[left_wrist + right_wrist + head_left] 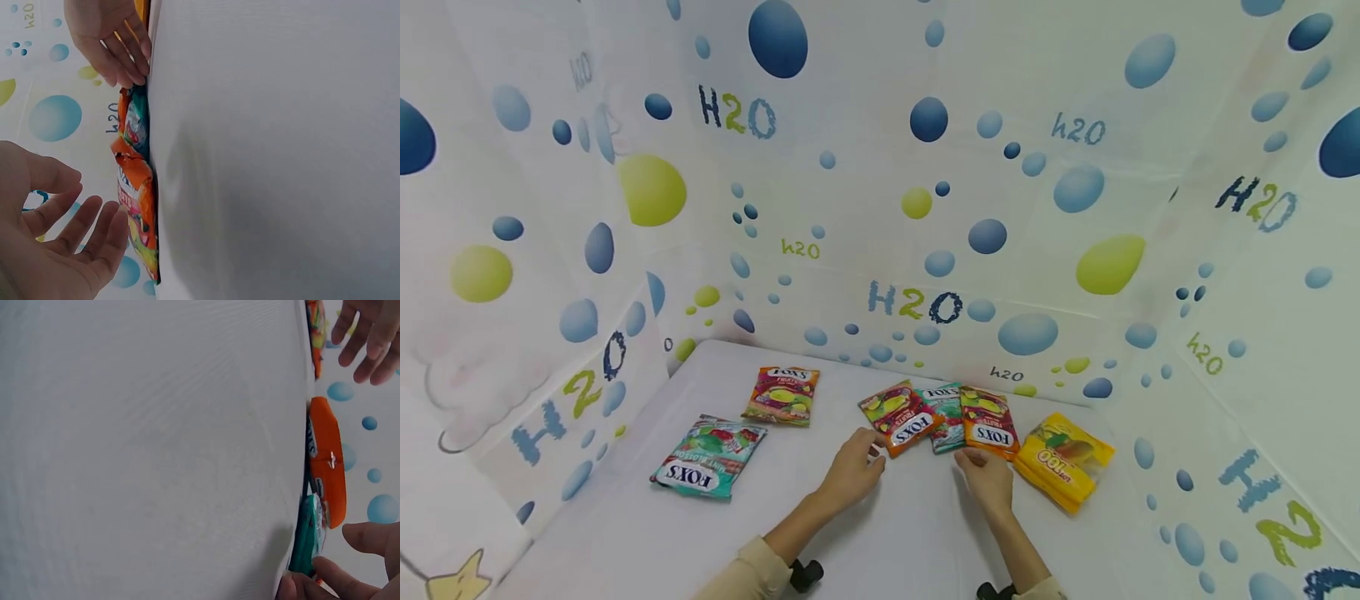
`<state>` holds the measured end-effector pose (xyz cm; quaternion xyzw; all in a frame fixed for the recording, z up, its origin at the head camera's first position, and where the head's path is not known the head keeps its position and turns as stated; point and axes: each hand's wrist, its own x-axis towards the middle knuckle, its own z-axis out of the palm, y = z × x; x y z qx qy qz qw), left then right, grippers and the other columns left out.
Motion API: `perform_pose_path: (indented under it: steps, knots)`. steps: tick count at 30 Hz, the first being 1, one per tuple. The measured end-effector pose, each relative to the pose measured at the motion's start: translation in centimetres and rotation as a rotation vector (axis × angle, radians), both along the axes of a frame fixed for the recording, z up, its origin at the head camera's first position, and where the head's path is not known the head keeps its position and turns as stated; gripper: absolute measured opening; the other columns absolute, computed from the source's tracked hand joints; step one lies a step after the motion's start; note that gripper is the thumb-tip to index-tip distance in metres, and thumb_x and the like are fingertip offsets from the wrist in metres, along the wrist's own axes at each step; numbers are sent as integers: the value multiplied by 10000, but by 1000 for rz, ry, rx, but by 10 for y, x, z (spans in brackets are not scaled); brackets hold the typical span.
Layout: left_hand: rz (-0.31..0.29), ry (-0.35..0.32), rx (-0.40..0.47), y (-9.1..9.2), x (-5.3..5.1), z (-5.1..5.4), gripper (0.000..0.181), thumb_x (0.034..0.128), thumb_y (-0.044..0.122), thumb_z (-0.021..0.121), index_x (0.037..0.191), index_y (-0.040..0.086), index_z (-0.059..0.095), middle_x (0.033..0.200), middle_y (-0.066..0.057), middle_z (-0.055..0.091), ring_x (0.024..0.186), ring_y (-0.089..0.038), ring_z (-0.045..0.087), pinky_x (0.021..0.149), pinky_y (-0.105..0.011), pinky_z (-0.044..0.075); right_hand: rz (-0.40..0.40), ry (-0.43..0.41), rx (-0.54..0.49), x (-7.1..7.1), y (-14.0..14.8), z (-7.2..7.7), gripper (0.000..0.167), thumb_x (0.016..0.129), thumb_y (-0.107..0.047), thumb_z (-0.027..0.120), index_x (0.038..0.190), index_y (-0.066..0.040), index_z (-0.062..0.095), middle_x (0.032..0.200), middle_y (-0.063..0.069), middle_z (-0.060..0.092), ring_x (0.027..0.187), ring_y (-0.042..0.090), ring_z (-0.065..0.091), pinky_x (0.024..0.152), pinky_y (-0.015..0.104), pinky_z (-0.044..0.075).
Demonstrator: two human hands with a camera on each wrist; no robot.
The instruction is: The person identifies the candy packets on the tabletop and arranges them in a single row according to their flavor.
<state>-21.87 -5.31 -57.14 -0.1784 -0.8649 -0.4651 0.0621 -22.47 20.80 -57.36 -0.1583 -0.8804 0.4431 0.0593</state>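
Observation:
Three Fox's candy bags lie overlapping at the back centre: a red-and-orange fruits bag (898, 415), a teal bag (950, 417) partly covered in the middle, and another orange fruits bag (988, 419) at the right. My left hand (854, 461) is beside the first fruits bag's near edge, its fingers loosely bent around nothing. By the near ends of the teal and right-hand bags is my right hand (987, 478). Its fingers are relaxed, close to the teal bag (305, 540) in the right wrist view; whether they touch it is hard to tell.
A yellow candy bag (1066, 463) lies right of the right hand. Further left are another orange fruits bag (782, 396) and a larger teal Fox's bag (709, 457). The white tabletop (917, 533) meets patterned walls (865, 208) at the back and sides.

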Motion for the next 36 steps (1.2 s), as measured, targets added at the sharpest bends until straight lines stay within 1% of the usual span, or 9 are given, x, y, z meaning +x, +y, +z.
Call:
perform_pose_path:
  steps: [5,7,9,12,16,20,27,32,36]
  knots:
    - [-23,10,-4,11,-3,-4,226,973,34,659,1197,13,664,1145,-131,642,1018,-264,661,820,-341,575,3,-15,23,-2,1,-3,413,983,-371,719,1216,-32,752,1145,155,740,1059,315,657,927,494,531]
    - [-33,4,-8,15,-4,-5,230,971,38,666,1199,10,660,1149,-127,642,1007,-245,658,812,-323,575,12,-20,23,-3,2,-5,429,983,-371,722,1229,-20,744,1131,155,736,1033,310,653,901,486,538]
    - [-45,-15,-3,19,-5,-5,236,975,47,670,1208,3,659,1160,-129,643,1006,-223,649,815,-317,573,15,-29,19,-4,3,-6,438,983,-373,721,1245,-22,738,1142,151,734,1047,307,650,915,484,542]
    - [-57,-51,-2,25,-6,-2,233,995,68,661,1221,9,659,1172,-118,642,1001,-186,629,832,-313,568,24,-39,10,-5,3,-7,459,991,-369,711,1281,-13,715,1207,173,724,1122,345,647,970,521,533]
    - [-76,-81,5,33,-6,1,231,1001,61,647,1226,10,660,1165,-137,655,981,-169,619,839,-319,558,22,-50,5,-6,4,-7,521,998,-360,695,1381,-9,648,1380,212,648,1300,418,571,1078,586,461]
    - [-94,-97,20,41,-9,-2,235,991,46,642,1220,-1,672,1158,-155,690,957,-162,640,821,-309,558,8,-49,5,-8,3,-6,586,1001,-345,688,1455,7,573,1482,243,559,1390,457,487,1121,604,412]
    - [-135,-69,14,54,-16,-13,268,952,30,642,1200,-57,699,1107,-159,734,907,-146,665,792,-303,575,5,-37,15,-10,-1,-7,624,1016,-330,665,1509,15,500,1540,262,487,1444,482,406,1152,625,358]
    - [-121,-62,-10,62,-21,-16,283,935,44,685,1200,-52,708,1037,-102,734,888,-132,643,786,-306,570,7,-10,47,-15,-3,-8,627,1010,-298,673,1516,21,486,1561,255,465,1465,470,380,1180,621,316]
    - [-113,-64,2,66,-23,-16,316,931,38,686,1225,-79,696,982,-88,718,847,-145,621,760,-324,565,14,-1,62,-19,-5,-10,646,1003,-298,676,1519,35,473,1566,268,448,1469,468,374,1190,614,308]
